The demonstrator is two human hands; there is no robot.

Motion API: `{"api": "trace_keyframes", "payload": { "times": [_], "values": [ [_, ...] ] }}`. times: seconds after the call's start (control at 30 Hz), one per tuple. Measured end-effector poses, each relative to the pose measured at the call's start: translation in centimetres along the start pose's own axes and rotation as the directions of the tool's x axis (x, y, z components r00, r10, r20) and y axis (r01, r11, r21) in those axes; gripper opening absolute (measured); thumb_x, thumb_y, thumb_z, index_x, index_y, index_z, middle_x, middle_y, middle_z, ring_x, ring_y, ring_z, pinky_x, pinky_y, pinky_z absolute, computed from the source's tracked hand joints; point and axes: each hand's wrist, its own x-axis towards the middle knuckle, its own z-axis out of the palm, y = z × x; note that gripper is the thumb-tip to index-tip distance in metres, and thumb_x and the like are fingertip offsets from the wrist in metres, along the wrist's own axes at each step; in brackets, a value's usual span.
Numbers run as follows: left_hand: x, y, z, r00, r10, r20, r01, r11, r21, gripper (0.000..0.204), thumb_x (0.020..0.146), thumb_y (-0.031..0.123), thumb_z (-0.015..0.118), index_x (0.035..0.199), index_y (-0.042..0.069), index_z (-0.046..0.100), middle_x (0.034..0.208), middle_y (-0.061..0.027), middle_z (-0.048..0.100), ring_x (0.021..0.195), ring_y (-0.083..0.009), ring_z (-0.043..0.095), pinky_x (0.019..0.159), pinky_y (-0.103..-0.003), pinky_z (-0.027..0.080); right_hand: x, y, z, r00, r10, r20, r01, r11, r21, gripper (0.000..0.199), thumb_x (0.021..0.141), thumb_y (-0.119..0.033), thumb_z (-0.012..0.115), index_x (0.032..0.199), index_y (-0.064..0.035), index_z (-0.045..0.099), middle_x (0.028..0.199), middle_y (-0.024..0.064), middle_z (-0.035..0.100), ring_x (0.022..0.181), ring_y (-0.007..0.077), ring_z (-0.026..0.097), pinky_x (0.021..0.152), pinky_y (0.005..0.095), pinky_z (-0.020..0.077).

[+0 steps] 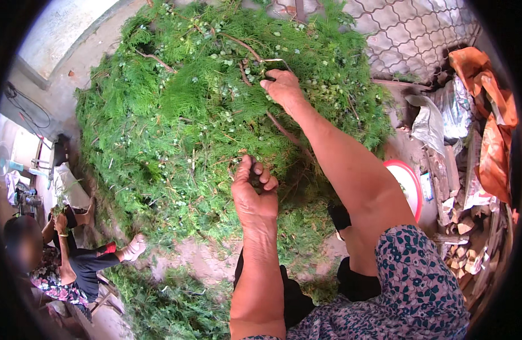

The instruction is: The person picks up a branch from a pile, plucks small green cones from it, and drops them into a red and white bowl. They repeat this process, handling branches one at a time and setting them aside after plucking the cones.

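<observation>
A wide heap of cut green conifer branches point(187, 107), dotted with small pale blue-green cones, spreads in front of me. My right hand point(283, 89) reaches over its far part, thumb and fingers closed beside a brown stem. A thin pale strip shows just past those fingers; what they grip is too small to name. Nearer to me, my left hand point(255, 187) is held palm up above the near part of the heap. Its fingers are curled in toward the thumb, and the shaded hollow between them hides whatever they hold.
At the lower left another person point(60, 266) sits with greenery in one hand. A white basin with a red rim point(415, 190) stands right of my arm. Further right are split firewood point(465, 255), pale sacks and an orange sheet point(495, 136). More cut greenery point(164, 306) lies near left.
</observation>
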Motion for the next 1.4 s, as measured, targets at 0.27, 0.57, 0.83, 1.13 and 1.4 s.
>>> {"api": "trace_keyframes", "payload": {
  "times": [0.27,0.57,0.83,1.13,1.4],
  "values": [
    [0.0,0.4,0.1,0.999,0.006,-0.032,-0.006,1.000,-0.006,0.010,0.086,0.018,0.051,0.081,0.011,0.047,0.065,0.0019,0.041,0.053,-0.0094,0.035,0.043,-0.021,0.029,-0.5,0.9,-4.4,0.972,0.141,0.186,-0.184,0.954,0.238,0.015,0.070,-0.013,0.068,0.079,-0.0015,0.065,0.076,0.0085,0.062,0.070,0.0164,0.055,0.064,0.0326,0.0443],
    [-1.9,-1.0,2.4,0.983,0.176,0.042,-0.179,0.910,0.373,0.008,0.082,0.014,0.059,0.082,0.007,0.055,0.066,0.0008,0.050,0.049,-0.0073,0.039,0.040,-0.020,0.027,-9.0,-1.4,-10.9,0.940,0.251,0.232,-0.341,0.689,0.639,0.015,0.078,-0.012,0.064,0.082,0.0010,0.058,0.064,0.0002,0.051,0.048,0.0092,0.042,0.044,0.0219,0.0346],
    [-3.3,-3.4,2.5,0.850,0.403,0.340,-0.526,0.613,0.589,0.012,0.077,0.011,0.066,0.083,0.005,0.058,0.071,0.0000,0.054,0.047,-0.0035,0.038,0.041,-0.016,0.028,-15.6,-0.6,-10.8,0.986,0.069,-0.153,0.041,0.787,0.616,0.014,0.076,-0.009,0.065,0.078,0.0027,0.058,0.063,-0.0012,0.053,0.056,0.0055,0.043,0.051,0.0218,0.0369],
    [-3.3,-4.8,2.7,0.797,0.404,0.449,-0.601,0.451,0.660,0.019,0.074,0.005,0.068,0.088,0.000,0.057,0.070,0.0024,0.053,0.059,-0.0039,0.044,0.052,-0.018,0.038,-17.5,0.7,-11.1,0.994,-0.023,-0.109,0.087,0.769,0.633,0.012,0.079,-0.007,0.060,0.082,0.0019,0.054,0.066,-0.0015,0.051,0.062,0.0047,0.042,0.055,0.0219,0.0372],
    [-3.1,-5.3,2.4,0.950,0.104,0.295,-0.203,0.922,0.329,0.015,0.075,0.006,0.065,0.088,0.003,0.057,0.068,-0.0025,0.054,0.043,-0.0082,0.038,0.039,-0.020,0.028,-18.2,0.2,-10.4,0.979,0.197,0.052,-0.129,0.400,0.907,0.005,0.084,-0.005,0.052,0.086,0.0000,0.053,0.074,-0.0006,0.051,0.066,0.0059,0.042,0.059,0.0225,0.0374]
  ]
}}
